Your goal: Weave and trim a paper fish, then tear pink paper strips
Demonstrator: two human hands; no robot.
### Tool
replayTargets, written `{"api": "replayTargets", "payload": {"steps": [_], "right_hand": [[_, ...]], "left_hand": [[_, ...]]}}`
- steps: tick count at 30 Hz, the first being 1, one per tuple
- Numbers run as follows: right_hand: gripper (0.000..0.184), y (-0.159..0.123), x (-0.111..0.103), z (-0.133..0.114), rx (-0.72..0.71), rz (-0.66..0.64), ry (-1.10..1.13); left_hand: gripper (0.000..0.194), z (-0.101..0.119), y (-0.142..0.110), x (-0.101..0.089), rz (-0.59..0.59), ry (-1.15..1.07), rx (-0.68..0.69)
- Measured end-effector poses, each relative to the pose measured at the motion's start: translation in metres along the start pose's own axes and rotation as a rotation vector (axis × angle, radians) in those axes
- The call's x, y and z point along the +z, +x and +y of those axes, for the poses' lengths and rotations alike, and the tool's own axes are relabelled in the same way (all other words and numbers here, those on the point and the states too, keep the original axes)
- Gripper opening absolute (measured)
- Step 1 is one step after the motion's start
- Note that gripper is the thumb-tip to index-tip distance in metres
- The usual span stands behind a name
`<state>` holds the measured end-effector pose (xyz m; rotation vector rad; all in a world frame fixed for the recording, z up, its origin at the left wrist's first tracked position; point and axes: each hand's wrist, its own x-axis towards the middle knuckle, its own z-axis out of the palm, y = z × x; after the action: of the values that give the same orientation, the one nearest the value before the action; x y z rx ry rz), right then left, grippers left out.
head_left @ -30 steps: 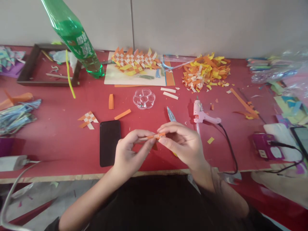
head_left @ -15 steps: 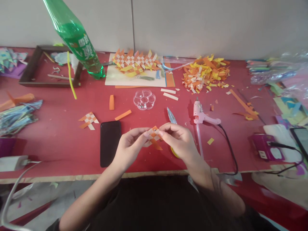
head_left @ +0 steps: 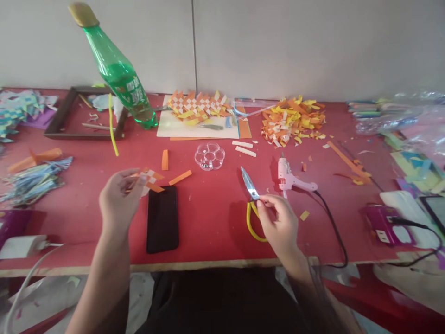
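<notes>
My left hand (head_left: 120, 199) is closed, its fingertips pinching a small orange-and-white woven paper fish (head_left: 152, 178) over the top edge of the black phone (head_left: 162, 220). Part of the left fingers' grip is hidden, and I cannot tell whether a second woven piece lies behind them. My right hand (head_left: 280, 220) pinches the scissors (head_left: 251, 185) near the pivot. Their blades point away from me, and the yellow handles (head_left: 253, 232) rest on the red table beside the hand.
A pink glue gun (head_left: 294, 178) with a black cord lies to the right. Further back are a clear flower-shaped palette (head_left: 209, 156), woven fish on a white board (head_left: 198, 130), and a pile of paper scraps (head_left: 292, 120). A green bottle (head_left: 128, 88) stands at left.
My hands have parted from the middle. The left has carried the woven paper fish leftward, over where another woven piece lay. The right has come down onto the scissors.
</notes>
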<state>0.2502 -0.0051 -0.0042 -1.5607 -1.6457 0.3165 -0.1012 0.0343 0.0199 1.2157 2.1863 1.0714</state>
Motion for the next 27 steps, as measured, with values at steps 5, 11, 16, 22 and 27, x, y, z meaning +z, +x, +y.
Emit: {"api": "replayTargets", "payload": {"steps": [5,11,16,22,27], "right_hand": [[0.01,-0.012,-0.014,0.029,-0.02,0.065,-0.15],[0.01,-0.01,-0.022,0.052,-0.091,0.084,-0.294],[0.011,-0.005,-0.031,0.068,-0.109,0.099,-0.358],[0.018,0.023,-0.066,0.094,0.007,0.117,-0.47],[0.037,0.065,-0.09,0.132,0.099,-0.063,-0.5]], "left_hand": [[0.035,-0.02,0.02,-0.014,0.043,0.289,0.012],[0.034,-0.018,0.018,-0.012,0.042,0.513,0.138],[0.035,-0.005,0.005,-0.009,0.143,0.601,0.325],[0.035,0.013,-0.035,0.008,-0.004,0.629,0.538],[0.05,0.012,-0.062,0.025,-0.093,0.723,0.644]]}}
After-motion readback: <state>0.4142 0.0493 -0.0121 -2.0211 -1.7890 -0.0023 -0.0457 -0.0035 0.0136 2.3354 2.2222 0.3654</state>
